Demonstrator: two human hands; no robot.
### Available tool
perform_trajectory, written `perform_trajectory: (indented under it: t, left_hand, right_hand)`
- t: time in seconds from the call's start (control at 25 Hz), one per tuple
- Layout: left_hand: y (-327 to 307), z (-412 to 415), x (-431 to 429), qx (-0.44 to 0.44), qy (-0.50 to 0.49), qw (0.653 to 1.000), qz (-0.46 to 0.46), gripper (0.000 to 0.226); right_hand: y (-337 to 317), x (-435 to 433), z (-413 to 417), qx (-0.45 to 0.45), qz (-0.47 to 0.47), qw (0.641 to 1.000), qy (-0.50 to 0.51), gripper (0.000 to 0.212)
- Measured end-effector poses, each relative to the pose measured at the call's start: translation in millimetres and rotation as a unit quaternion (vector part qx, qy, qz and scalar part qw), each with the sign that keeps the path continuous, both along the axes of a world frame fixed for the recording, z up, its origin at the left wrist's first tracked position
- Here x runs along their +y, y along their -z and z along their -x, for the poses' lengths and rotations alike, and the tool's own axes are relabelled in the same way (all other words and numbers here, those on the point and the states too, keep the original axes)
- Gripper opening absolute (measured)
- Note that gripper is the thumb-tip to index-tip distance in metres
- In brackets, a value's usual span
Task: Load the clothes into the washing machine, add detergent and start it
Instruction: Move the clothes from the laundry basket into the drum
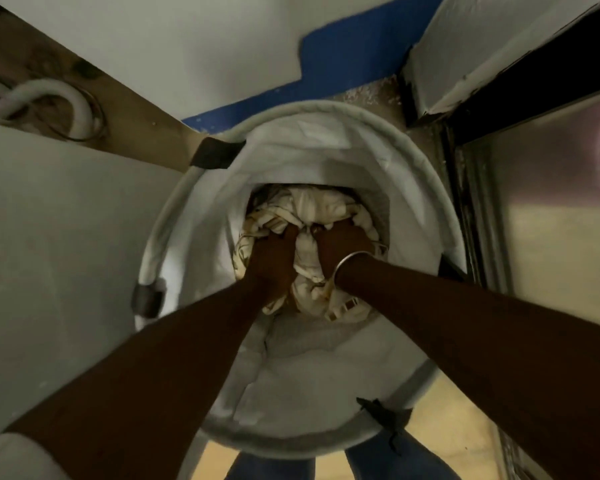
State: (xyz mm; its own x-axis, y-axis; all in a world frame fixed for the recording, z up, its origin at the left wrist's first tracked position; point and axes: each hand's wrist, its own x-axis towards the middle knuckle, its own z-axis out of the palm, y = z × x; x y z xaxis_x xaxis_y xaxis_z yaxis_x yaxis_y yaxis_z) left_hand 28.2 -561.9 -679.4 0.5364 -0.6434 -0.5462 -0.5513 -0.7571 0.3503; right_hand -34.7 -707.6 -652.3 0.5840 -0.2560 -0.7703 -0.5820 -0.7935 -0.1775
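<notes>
A bundle of cream clothes [312, 209] lies deep in a round white laundry basket [430, 188], left hand [271, 265] and right hand [343, 244] both curled into the cloth; loading seems only starting, and next the bundle must be lifted clear of the rim.

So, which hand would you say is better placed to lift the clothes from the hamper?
Right, marginally: both grip the clothes, but the right hand sits nearer the pile's middle, the left hand toward its edge.

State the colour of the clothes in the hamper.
The clothes are off-white with brownish print, best seen in the head view.
</notes>
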Motion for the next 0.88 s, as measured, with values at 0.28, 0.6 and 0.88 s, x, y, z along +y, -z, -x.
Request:
perform_trajectory:
  t: [0.28,0.6,0.88]
  left_hand:
    - [-132.0,16.3,42.8,-0.027,-0.019,0.999,-0.037,0.084]
    - [-290.1,5.2,38.0,-0.055,-0.02,0.998,0.031,0.069]
    - [-412.0,-19.4,22.2,-0.095,-0.026,0.989,0.115,0.078]
  right_hand:
    - [-156.8,23.3,11.6,-0.04,0.019,0.991,-0.125,0.057]
    - [-302.5,20.7,11.4,-0.078,0.048,0.991,-0.097,0.072]
    - [-419.1,7.5,-0.9,-0.121,0.11,0.983,-0.086,0.083]
